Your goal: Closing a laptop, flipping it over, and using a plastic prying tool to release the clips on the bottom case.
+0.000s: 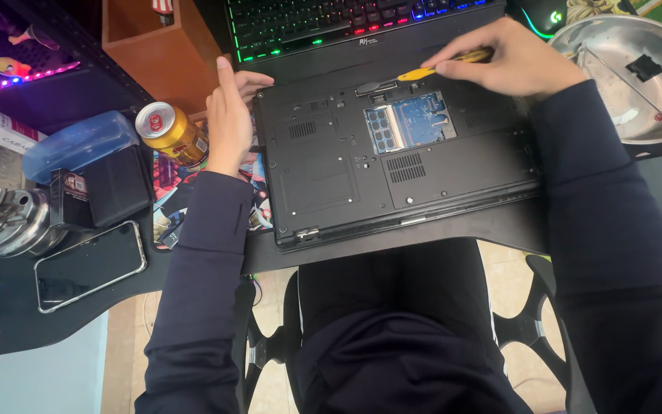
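Right hand [516,60] grip closed on yellow screwdriver [442,65], left hand [229,115] open against upturned laptop [392,161]

dark curved desk [9,330] with a cut-out edge, pale tiled floor [128,337] below it. black office chair base [545,322] over the tiles. wooden box [158,54] at the back of the desk, pink led strip [9,83] glowing far left, rgb-lit keyboard [323,19] at the top. room dim, mostly coloured light.

Dim, evenly lit and fairly sharp, with glare on the steel bowl [622,54] and a glowing keyboard [346,19].
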